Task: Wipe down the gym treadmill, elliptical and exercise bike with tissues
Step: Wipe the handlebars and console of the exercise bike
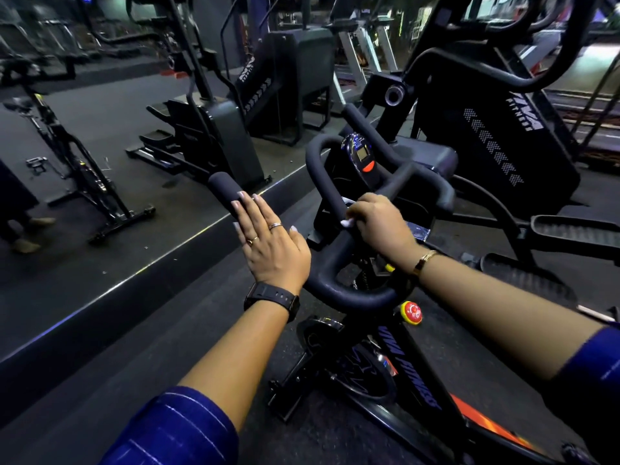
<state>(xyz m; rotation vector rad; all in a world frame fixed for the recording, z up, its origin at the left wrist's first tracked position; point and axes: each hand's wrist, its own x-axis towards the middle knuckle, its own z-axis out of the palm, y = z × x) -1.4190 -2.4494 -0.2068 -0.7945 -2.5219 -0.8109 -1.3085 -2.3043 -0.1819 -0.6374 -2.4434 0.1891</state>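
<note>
A black exercise bike stands right below me, its padded handlebar looping toward me. My left hand lies flat with straight fingers on the left handlebar grip. My right hand is curled round the centre bar and pinches a small white tissue against it. The bike's small console with an orange button sits just beyond my right hand. A black elliptical stands behind the bike on the right.
A wall mirror on the left reflects a bike and an elliptical; its base ledge runs diagonally. A red and yellow knob sits on the bike frame. Elliptical pedals lie at the right. Treadmills stand far back.
</note>
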